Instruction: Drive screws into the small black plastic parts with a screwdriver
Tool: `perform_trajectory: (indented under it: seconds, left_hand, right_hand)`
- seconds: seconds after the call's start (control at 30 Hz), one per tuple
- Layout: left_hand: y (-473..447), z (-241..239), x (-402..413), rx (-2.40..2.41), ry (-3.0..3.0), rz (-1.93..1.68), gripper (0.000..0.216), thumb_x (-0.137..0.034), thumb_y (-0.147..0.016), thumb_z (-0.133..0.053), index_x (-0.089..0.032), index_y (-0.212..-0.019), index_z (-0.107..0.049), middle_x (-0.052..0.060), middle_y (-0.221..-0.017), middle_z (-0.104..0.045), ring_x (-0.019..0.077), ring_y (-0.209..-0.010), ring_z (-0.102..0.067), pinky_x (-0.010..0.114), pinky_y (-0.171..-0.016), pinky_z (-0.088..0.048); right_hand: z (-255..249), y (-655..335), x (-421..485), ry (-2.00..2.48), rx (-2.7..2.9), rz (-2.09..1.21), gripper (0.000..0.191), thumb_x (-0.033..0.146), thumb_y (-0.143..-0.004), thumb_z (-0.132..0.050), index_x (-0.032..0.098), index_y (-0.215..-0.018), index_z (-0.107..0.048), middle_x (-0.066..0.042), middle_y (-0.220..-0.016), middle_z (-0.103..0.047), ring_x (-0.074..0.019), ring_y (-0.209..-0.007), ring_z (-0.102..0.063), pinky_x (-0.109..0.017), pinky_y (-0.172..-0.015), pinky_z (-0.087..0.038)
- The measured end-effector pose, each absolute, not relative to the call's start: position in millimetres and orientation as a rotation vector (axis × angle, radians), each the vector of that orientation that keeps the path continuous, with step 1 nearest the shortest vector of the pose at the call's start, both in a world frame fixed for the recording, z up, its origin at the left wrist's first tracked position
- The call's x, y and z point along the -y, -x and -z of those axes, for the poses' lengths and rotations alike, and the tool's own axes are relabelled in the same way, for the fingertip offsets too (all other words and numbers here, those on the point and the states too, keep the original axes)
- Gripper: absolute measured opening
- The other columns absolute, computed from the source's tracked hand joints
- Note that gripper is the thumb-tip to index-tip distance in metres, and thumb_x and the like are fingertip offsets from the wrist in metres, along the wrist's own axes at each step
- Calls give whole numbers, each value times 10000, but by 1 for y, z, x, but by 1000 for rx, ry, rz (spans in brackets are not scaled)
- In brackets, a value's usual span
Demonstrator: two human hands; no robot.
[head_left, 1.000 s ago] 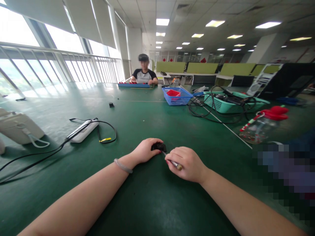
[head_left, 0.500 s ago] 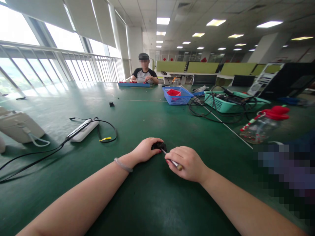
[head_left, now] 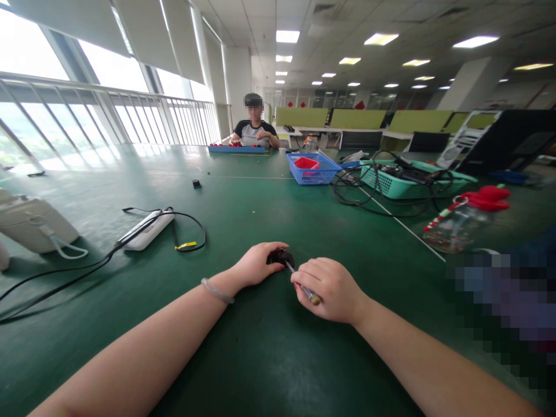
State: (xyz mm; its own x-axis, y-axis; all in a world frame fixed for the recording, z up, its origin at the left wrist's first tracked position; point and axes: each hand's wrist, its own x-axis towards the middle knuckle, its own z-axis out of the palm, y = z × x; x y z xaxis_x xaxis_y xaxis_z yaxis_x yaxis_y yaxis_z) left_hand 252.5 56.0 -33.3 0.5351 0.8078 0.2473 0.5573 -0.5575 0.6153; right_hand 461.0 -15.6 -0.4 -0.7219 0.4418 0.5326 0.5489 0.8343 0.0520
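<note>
Left hand (head_left: 256, 265) is clamping black part (head_left: 281, 256) by its sides; probably light, stiff. Right hand (head_left: 330, 289), at 4 o'clock, is pinching tool (head_left: 304, 286).

Free table (head_left: 269, 214) ahead, bottle (head_left: 456, 226) far right

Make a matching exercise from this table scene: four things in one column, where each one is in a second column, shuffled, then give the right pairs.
Things
1. small black part
2. thin tool
3. blue basket
4. white power strip

Places
a. far across the green table, with a red container inside
b. left of the person's arms, with a black cable running to it
c. gripped in the right hand
d. under the fingers of the left hand

Pairs: 1-d, 2-c, 3-a, 4-b
</note>
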Motion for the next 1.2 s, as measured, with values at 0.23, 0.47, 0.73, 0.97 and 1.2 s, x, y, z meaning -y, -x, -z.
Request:
perform_trajectory:
  seconds: [0.23, 0.47, 0.73, 0.97, 1.2]
  left_hand:
    - [-253, 32, -55, -1123, -2341, -703, 511, -247, -771, -673, -245, -1270, -561, 46, -1194, -665, 227, -1069, -619, 362, -968, -479]
    - [-252, 33, -56, -1115, -2355, -702, 490, -261, -776, -677, -246, -1255, -575, 45, -1195, -668, 232, -1085, -618, 369, -988, -468]
    - [-253, 32, -55, -1104, -2356, -708, 493, -231, -774, -667, -230, -1257, -569, 49, -1196, -664, 221, -1077, -614, 361, -982, -468]
    - [-253, 32, -54, -1097, -2335, -715, 529, -235, -777, -668, -250, -1289, -538, 48, -1191, -662, 222, -1073, -616, 366, -970, -473]
    - [-253, 35, -55, -1136, -2318, -700, 622, -246, -767, -679, -231, -1354, -472, 66, -1170, -670, 234, -1083, -613, 384, -990, -460]
  right_hand:
    - [2, -464, 14, 787, 2417, 244, 117, 184, -866, -518, 157, -873, -632, -54, -789, -639, -169, -727, -569, -300, -680, -419]
    - [3, -467, 10, 831, 2344, 127, 110, 175, -869, -519, 168, -868, -628, -49, -791, -645, -165, -726, -584, -290, -675, -436]
    - [4, -461, 15, 747, 2413, 102, 117, 194, -875, -533, 184, -932, -634, -47, -848, -677, -173, -771, -613, -303, -708, -464]
    - [5, -463, 10, 859, 2324, 47, 146, 209, -905, -516, 193, -991, -634, -59, -922, -683, -177, -820, -624, -303, -735, -490]
    - [7, -466, 5, 1013, 2135, -17, 130, 189, -892, -523, 204, -940, -643, -53, -900, -674, -181, -801, -621, -295, -731, -485]
